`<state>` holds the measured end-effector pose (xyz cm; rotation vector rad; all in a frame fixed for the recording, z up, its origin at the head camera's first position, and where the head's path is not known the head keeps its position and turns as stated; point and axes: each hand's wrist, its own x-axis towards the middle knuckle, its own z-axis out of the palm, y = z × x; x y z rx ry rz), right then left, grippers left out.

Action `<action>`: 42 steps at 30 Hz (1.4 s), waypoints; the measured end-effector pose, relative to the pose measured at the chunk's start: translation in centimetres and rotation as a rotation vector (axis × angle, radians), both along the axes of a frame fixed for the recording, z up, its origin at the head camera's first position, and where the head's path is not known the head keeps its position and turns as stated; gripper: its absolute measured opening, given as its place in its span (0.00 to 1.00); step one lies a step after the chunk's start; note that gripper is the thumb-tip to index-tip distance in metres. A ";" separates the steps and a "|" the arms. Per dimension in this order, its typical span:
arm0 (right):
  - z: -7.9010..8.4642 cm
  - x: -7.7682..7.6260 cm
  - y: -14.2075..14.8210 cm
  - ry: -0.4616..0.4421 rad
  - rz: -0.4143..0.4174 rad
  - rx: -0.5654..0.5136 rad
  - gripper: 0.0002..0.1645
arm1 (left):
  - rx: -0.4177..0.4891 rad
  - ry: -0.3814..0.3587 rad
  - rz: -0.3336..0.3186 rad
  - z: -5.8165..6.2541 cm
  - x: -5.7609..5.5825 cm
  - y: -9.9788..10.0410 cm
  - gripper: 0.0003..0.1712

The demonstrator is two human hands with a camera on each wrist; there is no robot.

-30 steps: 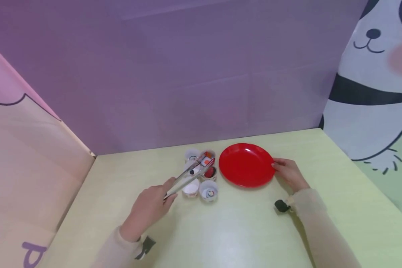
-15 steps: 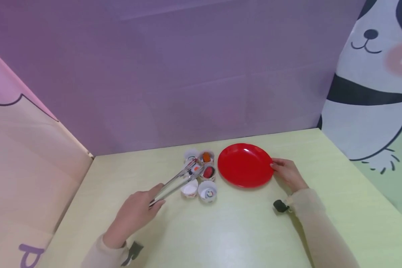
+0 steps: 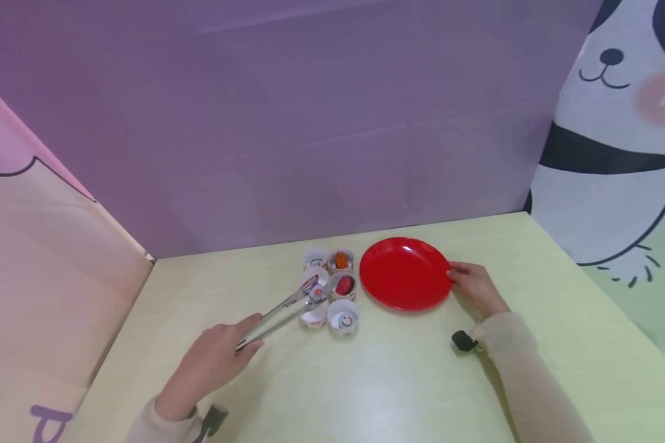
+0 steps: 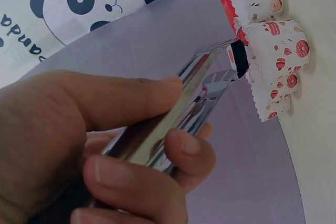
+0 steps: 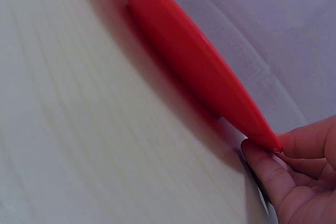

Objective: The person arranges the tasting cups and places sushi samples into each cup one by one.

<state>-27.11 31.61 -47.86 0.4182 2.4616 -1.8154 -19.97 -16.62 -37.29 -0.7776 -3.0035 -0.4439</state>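
Observation:
My left hand [image 3: 213, 354] grips metal tongs [image 3: 279, 317], thumb on one side and fingers curled round the other. Between the tong tips is a small sushi roll piece [image 4: 239, 59] with a black side and a white face with orange. It hangs over the left-hand paper cups. Patterned white paper cups [image 4: 278, 51] stand in two columns. The back right cup holds an orange piece [image 3: 340, 260]; the one before it holds a red-and-black piece [image 3: 344, 285]. My right hand [image 3: 476, 286] pinches the right rim of a red plate [image 3: 404, 274], thumb and fingers on opposite faces.
The pale table [image 3: 377, 381] meets a purple backdrop [image 3: 332, 123] behind the cups and plate. Panda-printed cloth [image 3: 615, 197] hangs at the right, and a pinkish cloth [image 3: 44, 277] at the left. A small black device [image 3: 463, 341] is at the right wrist.
My left hand has drawn the tongs and sushi piece leftward and nearer, from the back right cup to the left column. The orange piece now shows fully. My right hand stays at the plate rim.

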 end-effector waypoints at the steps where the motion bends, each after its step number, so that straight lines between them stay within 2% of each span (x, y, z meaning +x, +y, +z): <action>1: 0.0 0.0 0.0 0.002 0.000 -0.001 0.28 | -0.002 -0.001 0.001 0.0 0.1 -0.1 0.25; 13: 0.1 0.1 -0.1 0.017 0.000 0.018 0.28 | -0.013 -0.066 0.011 0.2 0.7 -0.4 0.22; 16: 0.1 0.0 -0.1 0.015 0.001 0.018 0.28 | -0.018 -0.070 0.012 0.2 0.6 -0.4 0.21; 25: 0.0 0.0 0.0 0.017 0.005 -0.006 0.28 | -0.020 -0.154 0.046 -0.4 0.4 0.1 0.23; 42: -0.2 -0.1 0.0 0.022 -0.004 -0.006 0.28 | -0.015 -0.156 0.057 -0.5 0.1 0.2 0.24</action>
